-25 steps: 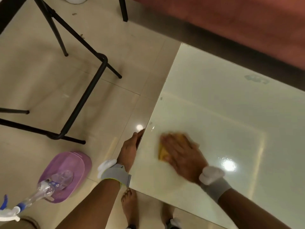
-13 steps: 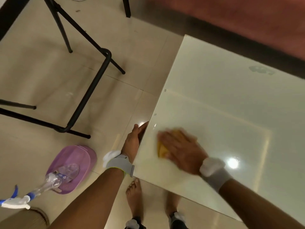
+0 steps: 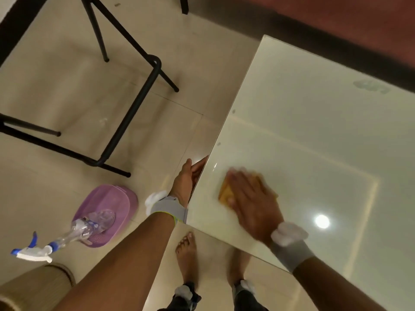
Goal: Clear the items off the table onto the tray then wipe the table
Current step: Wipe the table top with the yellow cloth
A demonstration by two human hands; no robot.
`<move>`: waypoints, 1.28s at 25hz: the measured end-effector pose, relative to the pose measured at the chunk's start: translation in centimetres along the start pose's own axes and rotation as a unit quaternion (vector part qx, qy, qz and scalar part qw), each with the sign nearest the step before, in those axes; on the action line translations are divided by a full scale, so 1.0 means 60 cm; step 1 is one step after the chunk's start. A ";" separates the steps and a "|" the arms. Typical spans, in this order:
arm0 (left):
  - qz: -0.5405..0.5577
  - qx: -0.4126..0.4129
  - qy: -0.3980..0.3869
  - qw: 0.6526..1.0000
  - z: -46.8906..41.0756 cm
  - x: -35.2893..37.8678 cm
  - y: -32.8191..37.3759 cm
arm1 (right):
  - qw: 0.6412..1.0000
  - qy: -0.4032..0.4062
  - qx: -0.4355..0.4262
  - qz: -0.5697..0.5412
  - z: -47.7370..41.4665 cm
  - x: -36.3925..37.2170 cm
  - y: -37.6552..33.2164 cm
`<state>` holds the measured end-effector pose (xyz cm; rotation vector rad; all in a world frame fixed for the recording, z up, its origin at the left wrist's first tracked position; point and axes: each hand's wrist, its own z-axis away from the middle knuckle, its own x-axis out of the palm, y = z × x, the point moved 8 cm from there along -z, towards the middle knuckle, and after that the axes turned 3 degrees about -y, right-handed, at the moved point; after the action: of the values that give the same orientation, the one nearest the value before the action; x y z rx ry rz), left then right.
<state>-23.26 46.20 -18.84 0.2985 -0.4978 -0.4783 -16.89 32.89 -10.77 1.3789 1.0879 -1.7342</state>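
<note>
Glossy desk fills the right side. The right hand lies flat, fingers straight, pressing a yellow cloth near its left edge, which the left hand grips. The far smear may be missed if strokes stay near; the cloth could slip off the edge.

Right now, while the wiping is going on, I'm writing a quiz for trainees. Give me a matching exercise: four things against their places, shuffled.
Things:
1 cloth
2 tray
3 bottle
4 left hand

Places:
A on the floor
B gripping the table edge
C under the right hand
D standing in the tray

Pairs: 1-C; 2-A; 3-D; 4-B
</note>
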 end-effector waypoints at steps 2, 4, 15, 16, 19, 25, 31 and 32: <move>0.006 0.005 -0.022 1.000 -0.007 -0.002 -0.007 | 0.981 0.046 0.186 -0.034 -0.092 -0.017 0.050; 0.019 -0.004 -0.029 0.999 -0.002 -0.006 0.001 | 0.979 0.056 0.194 -0.035 -0.115 0.000 -0.014; -0.536 0.345 0.146 0.757 0.039 0.094 0.073 | 0.963 0.062 0.261 -0.034 -0.029 -0.030 0.138; -0.565 0.347 0.166 0.730 0.040 0.109 0.071 | 0.966 0.059 0.249 -0.037 -0.030 -0.023 0.120; -0.581 0.302 0.199 0.729 0.038 0.105 0.074 | 0.999 -0.024 -0.023 0.001 0.105 0.033 -0.045; -0.572 0.316 0.227 0.722 0.040 0.105 0.076 | 0.998 -0.005 0.057 0.000 0.128 -0.008 0.124; -0.595 0.320 0.262 0.689 0.048 0.108 0.074 | 0.994 0.042 0.102 -0.023 0.065 -0.016 0.138; -0.598 0.328 0.262 0.683 0.047 0.108 0.071 | 0.994 0.041 0.101 -0.018 0.067 -0.014 0.142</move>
<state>-18.15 46.12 -12.35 1.4704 0.2123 -1.4398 -10.95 25.58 -11.26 1.5747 1.0092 -1.8705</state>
